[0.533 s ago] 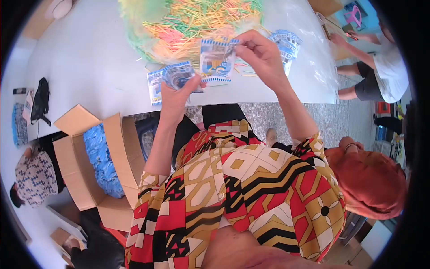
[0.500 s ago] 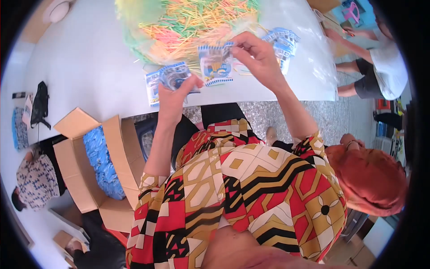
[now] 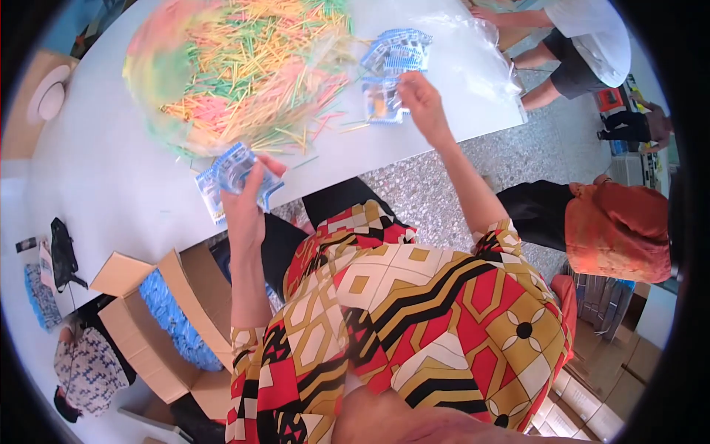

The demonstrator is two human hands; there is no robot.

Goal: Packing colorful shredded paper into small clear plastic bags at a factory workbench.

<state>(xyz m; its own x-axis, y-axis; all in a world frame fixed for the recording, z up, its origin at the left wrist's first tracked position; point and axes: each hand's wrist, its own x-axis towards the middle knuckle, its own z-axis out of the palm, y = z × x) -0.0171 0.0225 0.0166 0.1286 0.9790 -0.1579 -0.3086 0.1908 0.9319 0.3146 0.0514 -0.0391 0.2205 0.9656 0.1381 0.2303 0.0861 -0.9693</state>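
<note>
Holding in the left hand, with thumb pressed across the front, a small overlapping bunch of flat blue-and-white plastic packets, right by the near edge of the white surface. Cannot count them surely through the overlap. Pinching in the right hand, by its right side, a single flat packet with blue trim and a yellowish patch, inward from the near edge and toward the right-hand near corner; cannot tell whether touching the surface or just above. Closed in grip on both sides, with neither hand released.

Showing as already set down, by the look of it, an overlapping cluster of blue-and-white packets just beyond the single packet, farther from the near edge. Seems only part-way along, judging by the bunch left in the left grip and not yet added to the cluster. Leaving untouched, too, a broad heap of thin pink, yellow and green sticks, spread toward the far edge amid translucent plastic, with a few strays near the near edge. Can also see, outside the near edge at left, an open brown cardboard box well stocked with shiny blue packets.
</note>
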